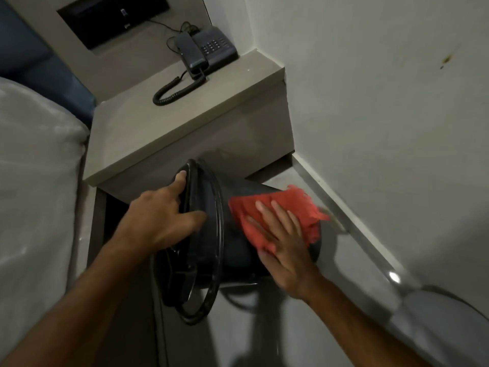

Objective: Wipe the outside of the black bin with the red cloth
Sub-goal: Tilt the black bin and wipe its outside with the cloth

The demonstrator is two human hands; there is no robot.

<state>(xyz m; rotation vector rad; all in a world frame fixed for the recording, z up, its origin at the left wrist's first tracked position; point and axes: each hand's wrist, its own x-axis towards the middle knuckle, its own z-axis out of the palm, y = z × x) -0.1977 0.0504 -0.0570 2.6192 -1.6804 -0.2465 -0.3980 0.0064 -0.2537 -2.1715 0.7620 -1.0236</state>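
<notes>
Starting at the left, a pale bed (34, 168) lies beside the worktop (164, 133) carrying a telephone (209, 49), and the black bin (211, 234) is tipped on its side over the floor (344, 260) just near of that worktop, mouth to the left. The left hand (164, 218) is clamped on the rim, fingers curled inside and thumb outside, while the right hand (283, 247), fingers spread flat, presses the red cloth (280, 207) against the bin's outer wall near its base. Wiping is judged under way; which parts of the wall are already clean cannot be told, and the underside and far side appear to be outstanding.
</notes>
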